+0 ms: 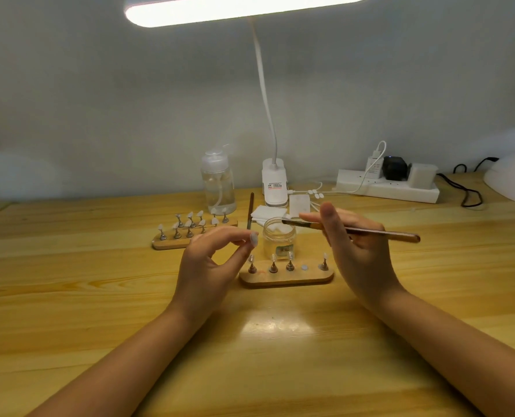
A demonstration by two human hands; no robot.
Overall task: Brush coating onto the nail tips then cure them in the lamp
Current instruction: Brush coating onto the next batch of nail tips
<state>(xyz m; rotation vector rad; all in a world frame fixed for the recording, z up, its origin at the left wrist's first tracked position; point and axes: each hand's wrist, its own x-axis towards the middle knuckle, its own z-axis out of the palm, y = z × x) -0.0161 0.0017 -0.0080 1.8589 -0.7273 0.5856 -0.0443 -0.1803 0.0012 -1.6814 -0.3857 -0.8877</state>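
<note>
Above the near stand (pixel 286 278), left hand (pixel 211 263) pinches a nail tip (pixel 254 238); right hand (pixel 358 245) grips the brush (pixel 370 233).

Brush (pixel 352 230) level over jar (pixel 279 239); nail tip (pixel 254 238) pinched.

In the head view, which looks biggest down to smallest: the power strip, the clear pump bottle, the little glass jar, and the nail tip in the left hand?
1. Power strip, the widest.
2. Pump bottle.
3. Glass jar, though it sits nearer the camera than the bottle.
4. Nail tip, pinched in the left hand, plainly smallest.
</note>
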